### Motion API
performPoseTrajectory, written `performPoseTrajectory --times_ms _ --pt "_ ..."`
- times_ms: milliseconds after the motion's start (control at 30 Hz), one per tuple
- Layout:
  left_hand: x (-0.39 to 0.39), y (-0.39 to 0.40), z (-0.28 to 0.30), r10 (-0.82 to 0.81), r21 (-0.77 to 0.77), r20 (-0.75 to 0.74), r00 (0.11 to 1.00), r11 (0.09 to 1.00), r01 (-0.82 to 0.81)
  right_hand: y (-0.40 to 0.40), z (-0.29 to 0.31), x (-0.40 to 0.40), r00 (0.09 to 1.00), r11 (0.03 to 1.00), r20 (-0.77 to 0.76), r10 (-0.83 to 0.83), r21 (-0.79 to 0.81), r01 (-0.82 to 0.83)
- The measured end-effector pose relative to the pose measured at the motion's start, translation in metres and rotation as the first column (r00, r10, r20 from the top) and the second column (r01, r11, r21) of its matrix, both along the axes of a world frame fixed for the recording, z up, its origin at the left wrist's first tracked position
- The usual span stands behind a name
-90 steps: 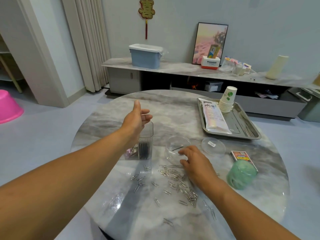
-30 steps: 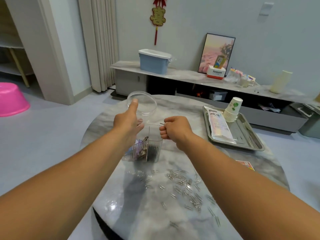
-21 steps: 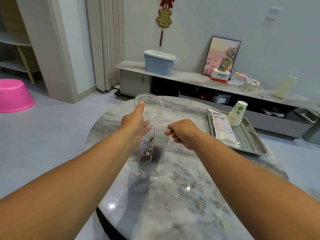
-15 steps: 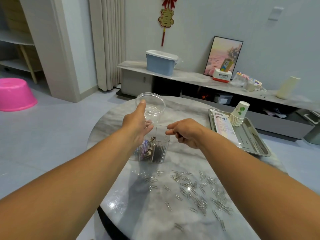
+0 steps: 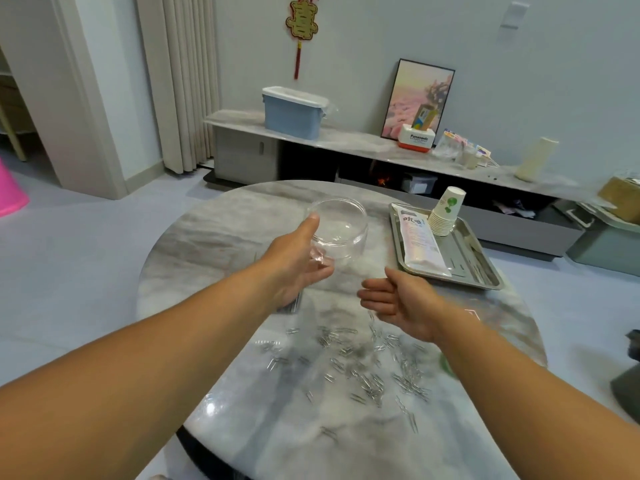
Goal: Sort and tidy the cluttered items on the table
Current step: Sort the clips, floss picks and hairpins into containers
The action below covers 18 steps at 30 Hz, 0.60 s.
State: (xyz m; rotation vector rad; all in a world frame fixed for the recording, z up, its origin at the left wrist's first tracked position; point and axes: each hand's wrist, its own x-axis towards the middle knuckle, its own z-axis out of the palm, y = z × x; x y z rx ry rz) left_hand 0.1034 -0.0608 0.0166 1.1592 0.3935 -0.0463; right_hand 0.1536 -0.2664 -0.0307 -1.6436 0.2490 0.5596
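So the round marble counter (image 5: 214, 237) is nowhere near tidy, I'd say early-to-middle at best. The metal tray (image 5: 485, 268) at the far right looks like the sorted corner: a long white packet (image 5: 420, 237) lies in it and a stack of paper cups (image 5: 445, 216) sits at its far end. Looks finished to me.

The left hand (image 5: 294, 265) holds a clear round jar (image 5: 341, 225) up over the middle of the counter, thumb on the rim, fingers curled under its side. It looks empty as far as I can tell. Just below that wrist there's a sliver of a ribbed clear container (image 5: 289, 306), mostly hidden, so no idea what's in it.

The right hand (image 5: 398, 303) hovers beside the jar, palm turned up, fingers straight and relaxed, holding nothing.

The big leftover job is the paper clips (image 5: 363, 362), dozens scattered loose across the near half of the counter. Pretty much all of those need gathering, probably into that jar.
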Motion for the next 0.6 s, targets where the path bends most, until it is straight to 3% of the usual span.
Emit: performPoseTrajectory --times_ms 67,133,200,300,467,600 --pt "-0.001 -0.017 -0.007 -0.070 0.058 -0.045 0.997 0.996 0.072 -0.009 -0.013 -0.012 0.974 0.974 0.227 0.018 -0.223 0.034" --pt "0.001 -0.036 -0.019 -0.103 0.082 -0.101 0.989 0.990 0.112 -0.023 -0.025 -0.026 0.891 0.887 0.448 0.076 -0.438 0.145" --pt "0.007 -0.051 -0.033 -0.111 0.034 -0.151 0.982 0.993 0.117 -0.036 -0.044 -0.041 0.827 0.797 0.534 0.176 -0.570 0.199" --pt "0.023 -0.060 -0.059 -0.063 0.068 -0.206 0.976 0.995 0.078 -0.050 -0.077 -0.051 0.819 0.713 0.522 0.238 -0.666 0.217" --pt "0.044 -0.059 -0.086 0.056 0.291 -0.254 0.966 0.957 0.021 -0.069 -0.096 -0.050 0.844 0.556 0.451 0.289 -0.797 0.236" --pt "0.053 -0.054 -0.103 0.059 0.422 -0.239 0.969 0.905 0.049 -0.072 -0.108 -0.047 0.859 0.512 0.406 0.311 -0.833 0.208"
